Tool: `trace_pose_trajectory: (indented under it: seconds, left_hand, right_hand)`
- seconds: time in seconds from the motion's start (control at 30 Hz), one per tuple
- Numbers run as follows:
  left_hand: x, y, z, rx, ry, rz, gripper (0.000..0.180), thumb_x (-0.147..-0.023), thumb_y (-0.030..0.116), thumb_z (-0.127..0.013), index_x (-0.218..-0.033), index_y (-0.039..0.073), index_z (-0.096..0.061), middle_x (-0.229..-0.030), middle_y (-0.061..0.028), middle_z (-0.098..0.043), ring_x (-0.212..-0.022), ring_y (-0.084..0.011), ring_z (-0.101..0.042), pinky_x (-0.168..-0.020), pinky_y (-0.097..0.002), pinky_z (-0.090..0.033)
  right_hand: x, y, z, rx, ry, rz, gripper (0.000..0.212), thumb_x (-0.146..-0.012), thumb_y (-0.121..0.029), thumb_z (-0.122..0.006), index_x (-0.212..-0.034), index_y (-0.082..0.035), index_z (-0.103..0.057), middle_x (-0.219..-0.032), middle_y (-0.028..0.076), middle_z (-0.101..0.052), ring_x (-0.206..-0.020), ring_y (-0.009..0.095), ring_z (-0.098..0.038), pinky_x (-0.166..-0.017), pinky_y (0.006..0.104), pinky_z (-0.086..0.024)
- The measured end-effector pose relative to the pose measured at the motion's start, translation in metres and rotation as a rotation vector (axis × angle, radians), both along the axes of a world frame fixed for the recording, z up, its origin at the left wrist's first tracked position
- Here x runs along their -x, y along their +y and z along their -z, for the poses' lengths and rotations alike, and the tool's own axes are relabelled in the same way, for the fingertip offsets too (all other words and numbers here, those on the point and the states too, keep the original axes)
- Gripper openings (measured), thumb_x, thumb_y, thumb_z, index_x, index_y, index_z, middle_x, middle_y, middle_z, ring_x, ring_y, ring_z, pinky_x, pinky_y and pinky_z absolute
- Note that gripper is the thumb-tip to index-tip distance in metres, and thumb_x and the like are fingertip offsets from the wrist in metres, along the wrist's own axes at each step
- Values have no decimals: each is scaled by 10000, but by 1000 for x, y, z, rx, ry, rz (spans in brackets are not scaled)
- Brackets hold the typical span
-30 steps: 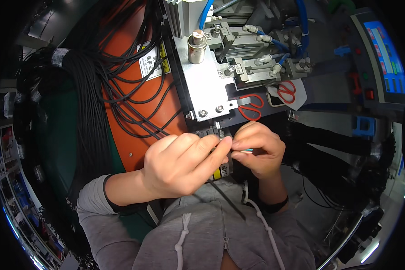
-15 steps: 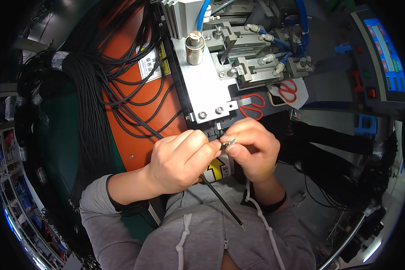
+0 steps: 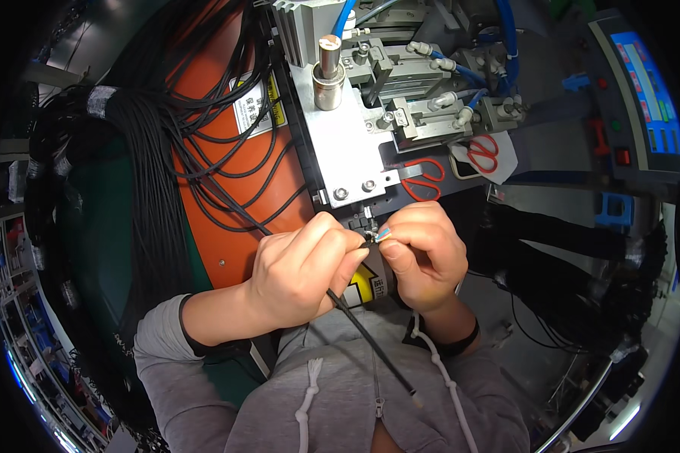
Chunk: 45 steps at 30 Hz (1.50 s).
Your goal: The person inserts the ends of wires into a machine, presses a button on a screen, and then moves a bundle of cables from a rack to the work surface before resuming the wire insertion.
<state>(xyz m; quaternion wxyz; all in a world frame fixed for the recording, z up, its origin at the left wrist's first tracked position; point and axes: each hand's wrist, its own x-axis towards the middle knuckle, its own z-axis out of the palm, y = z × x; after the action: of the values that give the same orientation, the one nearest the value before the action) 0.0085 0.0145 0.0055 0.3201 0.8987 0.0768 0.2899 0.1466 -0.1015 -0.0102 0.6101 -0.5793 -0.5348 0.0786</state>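
Note:
My left hand (image 3: 295, 268) is closed on a black cable (image 3: 378, 347), with thumb and forefinger pinched near its upper end. The cable's other stretch hangs from under the fist across my lap, its stripped tip pale. Facing it, my right hand (image 3: 427, 253) pinches thin wires (image 3: 383, 233), of which a light blue bit shows at the fingertips. Both sets of fingertips nearly meet just in front of a small dark fixture (image 3: 364, 223) on the machine. What lies exactly between them is partly hidden.
A metal bench machine (image 3: 347, 143) with a plunger (image 3: 329, 75) and blue air hoses stands ahead. Red-handled scissors (image 3: 423, 180) lie beside it. A thick bundle of black cables (image 3: 151, 166) drapes over the orange surface at left. A control screen (image 3: 646, 90) is at right.
The machine's plunger rod has risen. My left fingers have shifted slightly and opened a gap from the right ones. The hanging cable's tip has swung lower and to the right.

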Motion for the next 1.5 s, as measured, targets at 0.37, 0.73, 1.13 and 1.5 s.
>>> trace_pose_trajectory:
  seconds: [0.37,0.73,1.13,1.5]
  left_hand:
    - [-3,1,3,-254,25,-34,119,-715,86,-660,-810,79,-589,-727,-11,-456,-565,-113,-511,-433,-255,-391]
    - [-6,4,9,-410,36,-14,113,-691,105,-659,-783,108,-592,-752,28,-493,-581,-86,-488,-452,-233,-357]
    - [0,0,18,-537,115,24,287,-713,100,-635,-981,10,-690,-725,10,-465,-593,-91,-459,-443,-209,-363]
    - [-3,-3,14,-569,255,1,270,-749,97,-640,-992,-16,-668,-766,1,-455,-618,-90,-470,-461,-195,-404]
  right_hand:
    - [-11,-1,-9,97,-95,17,200,-688,31,-784,-853,-11,-679,-827,101,-661,-717,215,-625,-631,305,-485]
    - [-29,-14,-10,537,261,-223,98,-810,-7,-708,-804,2,-610,-767,37,-591,-658,79,-551,-586,220,-430]
    - [-18,-3,28,316,2,83,68,-774,5,-703,-810,11,-646,-778,98,-641,-662,219,-608,-601,292,-473]
    - [-10,4,36,304,-123,152,92,-741,49,-671,-742,1,-592,-692,84,-564,-636,209,-555,-594,304,-443]
